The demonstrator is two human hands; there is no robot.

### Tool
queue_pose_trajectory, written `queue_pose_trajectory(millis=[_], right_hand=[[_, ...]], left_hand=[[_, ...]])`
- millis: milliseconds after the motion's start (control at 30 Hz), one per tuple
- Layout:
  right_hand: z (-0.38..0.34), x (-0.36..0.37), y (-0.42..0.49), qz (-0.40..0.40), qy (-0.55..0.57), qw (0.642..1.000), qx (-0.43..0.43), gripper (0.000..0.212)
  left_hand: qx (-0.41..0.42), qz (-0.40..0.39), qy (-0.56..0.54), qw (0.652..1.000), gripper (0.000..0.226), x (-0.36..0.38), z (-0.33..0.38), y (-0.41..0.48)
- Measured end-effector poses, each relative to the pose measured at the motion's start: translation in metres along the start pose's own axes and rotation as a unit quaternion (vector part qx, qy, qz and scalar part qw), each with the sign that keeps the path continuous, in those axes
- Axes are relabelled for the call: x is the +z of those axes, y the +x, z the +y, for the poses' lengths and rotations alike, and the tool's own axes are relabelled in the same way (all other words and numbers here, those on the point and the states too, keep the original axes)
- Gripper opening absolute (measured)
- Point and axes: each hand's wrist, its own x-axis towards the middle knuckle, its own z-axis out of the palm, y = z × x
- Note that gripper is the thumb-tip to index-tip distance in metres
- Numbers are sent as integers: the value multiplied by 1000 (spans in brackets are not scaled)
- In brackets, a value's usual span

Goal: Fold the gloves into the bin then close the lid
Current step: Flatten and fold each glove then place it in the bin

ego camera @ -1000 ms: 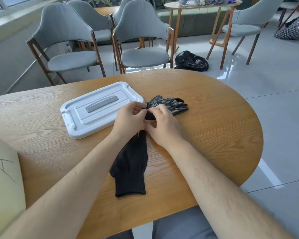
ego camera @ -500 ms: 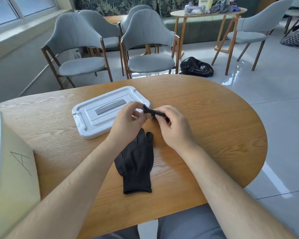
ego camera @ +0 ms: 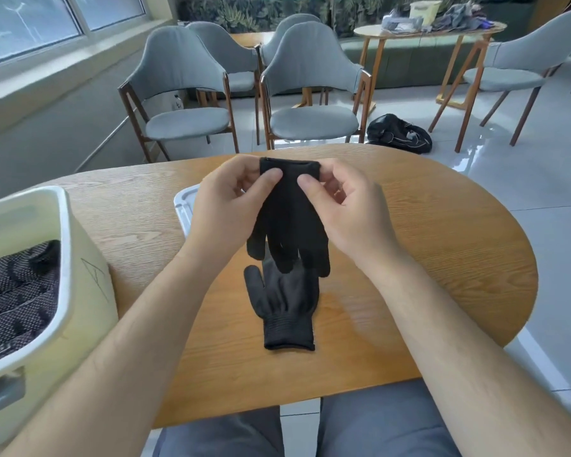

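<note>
**2 hands holding 1 black glove up by its cuff above the worktop**

The person is sitting at the near edge of a rounded wooden worktop (ego camera: 426,258), and both hands are raised over its middle. The left hand (ego camera: 225,209) is pinching the left corner of the cuff of a black glove (ego camera: 290,219), thumb in front and fingers curled behind. The right hand (ego camera: 350,212) is pinching the right corner of the cuff in the same way. The glove is hanging between them with its cuff uppermost and its fingers pointing down.

A second black glove (ego camera: 287,308) is lying flat on the worktop just below, midway between the 2 forearms. Its cuff is facing the near edge and its fingers are pointing toward the far edge. The hanging fingertips are overlapping its fingers in this view; whether they are touching cannot be told.

A pale yellow bin (ego camera: 89,291) is standing open at the left edge, with dark dotted gloves (ego camera: 14,291) lying inside it. The white lid (ego camera: 182,206) is resting on the worktop toward the far edge, mostly hidden behind the left hand.

Past the far edge, grey chairs (ego camera: 310,94) are standing on a tiled floor, and a black bag (ego camera: 398,133) is lying beside them.
</note>
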Motion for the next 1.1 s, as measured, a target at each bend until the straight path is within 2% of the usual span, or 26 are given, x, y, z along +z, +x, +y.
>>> queue_pose_trajectory(millis=[167,267,433,633,767,867,1100], right_hand=[[8,13,12,-64,-58,995,50,18],[5,15,26,-81,-46,993,71,14],[-11,6,32,-12,-43,999,-29,15],[24,7,-61,-91,-70,992,-56,18],[45,13,-120,-124,-69,988,-54,16],[44,13,-136,-148,-79,985,-44,18],[38,8,-137,-176,-70,982,-5,9]], left_hand=[[-31,-4,70,997,10,-8,-5,4],[-25,1,90,996,9,-11,-3,13],[43,29,73,996,9,-17,5,10],[56,-52,93,993,11,-13,-44,-69],[106,-116,145,977,14,-11,-75,-122],[117,-130,167,970,11,-12,-81,-138],[203,-149,197,948,14,-12,-74,-141]])
